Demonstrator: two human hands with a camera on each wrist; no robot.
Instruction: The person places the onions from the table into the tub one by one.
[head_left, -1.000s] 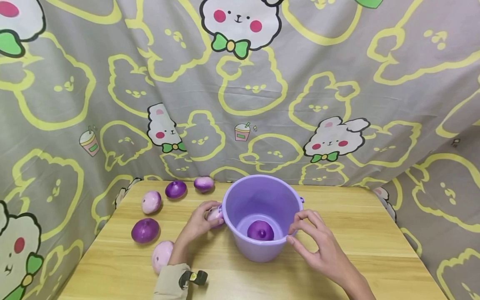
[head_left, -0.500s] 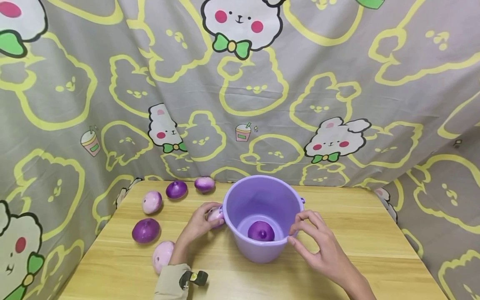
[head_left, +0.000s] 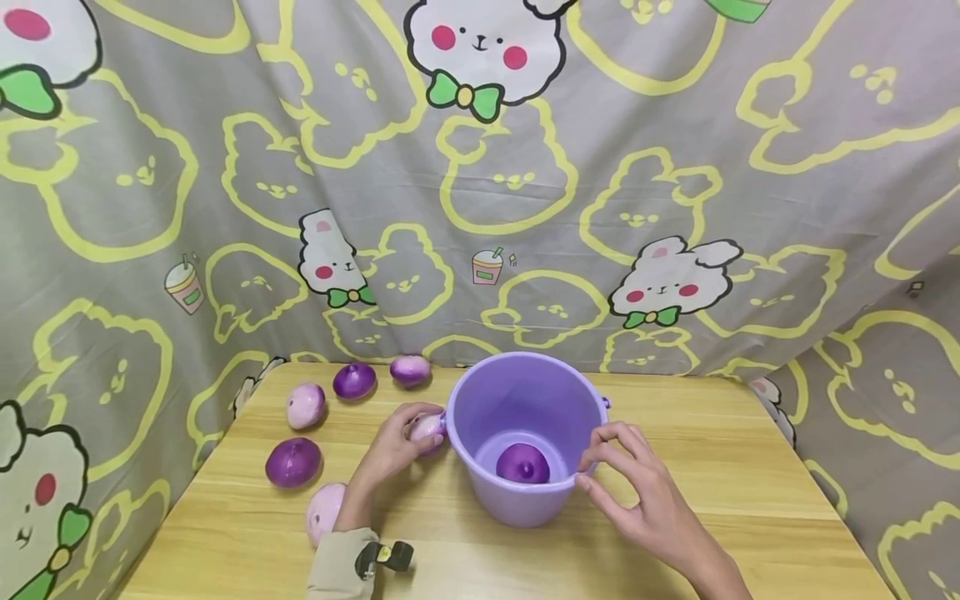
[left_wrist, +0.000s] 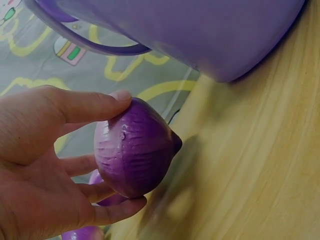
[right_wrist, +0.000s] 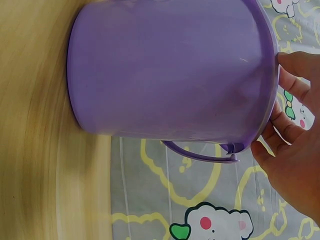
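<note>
1. While the left hand [head_left: 393, 444] grips a glossy, ridged, tapered onion [left_wrist: 134, 150] between thumb and fingers, the right hand [head_left: 637, 492] pinches a smooth bucket's [head_left: 519, 507] rim beside the left grip.
2. A rounded purple bulb [head_left: 522, 463] lies inside.
3. Left of and beyond the left grip, five shiny onions [head_left: 293, 462] rest on the wood-grained table [head_left: 712, 442].

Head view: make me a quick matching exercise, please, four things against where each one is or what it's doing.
1. Left hand
2. Right hand
3. Bucket
4. Patterned curtain

A. Stands on the table, dark purple onion inside
B. Has fingertips at the bucket's rim
C. Hangs behind the table
D. Grips a pale-and-purple onion

Pairs: 1-D, 2-B, 3-A, 4-C
</note>
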